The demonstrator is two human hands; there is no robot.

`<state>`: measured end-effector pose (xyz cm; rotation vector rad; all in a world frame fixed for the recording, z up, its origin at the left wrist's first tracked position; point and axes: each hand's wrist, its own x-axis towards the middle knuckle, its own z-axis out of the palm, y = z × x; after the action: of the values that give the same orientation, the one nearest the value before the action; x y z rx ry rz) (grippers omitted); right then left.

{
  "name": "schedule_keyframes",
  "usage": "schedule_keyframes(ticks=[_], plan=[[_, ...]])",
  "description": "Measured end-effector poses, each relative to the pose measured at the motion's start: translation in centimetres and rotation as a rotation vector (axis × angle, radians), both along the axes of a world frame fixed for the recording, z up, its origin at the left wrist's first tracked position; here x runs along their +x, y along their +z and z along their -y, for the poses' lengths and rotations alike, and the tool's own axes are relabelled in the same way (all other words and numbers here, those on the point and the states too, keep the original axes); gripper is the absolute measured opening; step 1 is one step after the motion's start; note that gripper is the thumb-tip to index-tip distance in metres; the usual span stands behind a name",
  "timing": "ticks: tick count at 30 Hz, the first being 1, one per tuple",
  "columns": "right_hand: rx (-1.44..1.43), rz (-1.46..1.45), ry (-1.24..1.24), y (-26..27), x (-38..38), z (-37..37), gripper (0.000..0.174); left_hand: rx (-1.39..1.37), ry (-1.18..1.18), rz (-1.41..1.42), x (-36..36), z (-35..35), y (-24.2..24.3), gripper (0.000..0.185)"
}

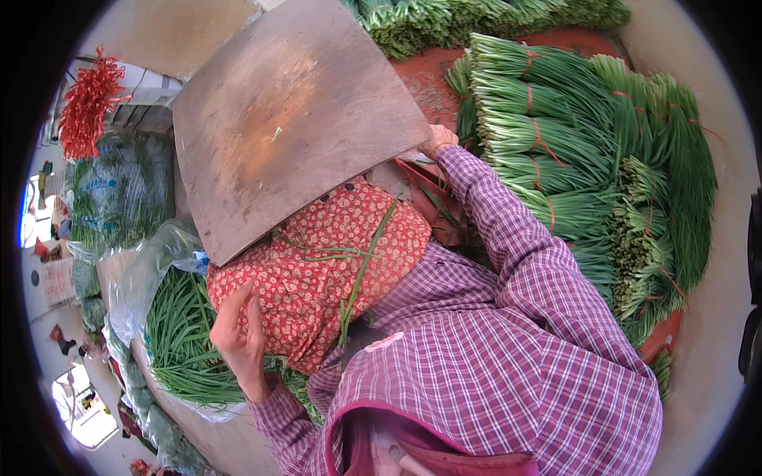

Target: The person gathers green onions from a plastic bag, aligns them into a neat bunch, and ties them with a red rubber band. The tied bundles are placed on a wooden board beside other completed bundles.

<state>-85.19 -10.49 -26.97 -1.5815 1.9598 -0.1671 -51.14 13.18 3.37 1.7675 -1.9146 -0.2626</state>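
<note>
A flat brown board [297, 107] lies tilted before me, above my lap, with a few green scraps on it. My right hand [439, 140] grips its near right corner; the fingertips are partly hidden. My left hand [241, 333] is raised beside my lap, fingers bent and apart, holding nothing. Loose green leaves [363, 256] lie on the red floral cloth [333, 220] over my lap. To my left, long green leafy vegetables [184, 339] fill a clear plastic bag [140, 297]. Bundles of green stalks with red ties [547, 137] are stacked at my right.
More green bundles [476, 21] lie at the top on a red surface [425, 89]. A bunch of red ties [90, 107] hangs at the upper left, above a wrapped bale of greens [122, 184]. Several bagged greens [161, 434] line the lower left.
</note>
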Motion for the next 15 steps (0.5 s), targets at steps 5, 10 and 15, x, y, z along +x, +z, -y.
schedule_keyframes(ticks=[5,10,15], plan=[[0.033,0.013,-0.025,-8.3,3.4,2.0,0.031,0.075,0.338,-0.081,2.7,-4.9,-1.0,0.018],[0.060,0.041,-0.100,-12.2,4.9,1.8,0.032,0.084,0.414,-0.006,3.2,-7.3,-0.9,0.016],[-0.007,0.154,-0.211,-13.7,4.1,1.3,0.035,0.074,0.449,-0.034,3.0,-7.7,-0.4,0.016]])
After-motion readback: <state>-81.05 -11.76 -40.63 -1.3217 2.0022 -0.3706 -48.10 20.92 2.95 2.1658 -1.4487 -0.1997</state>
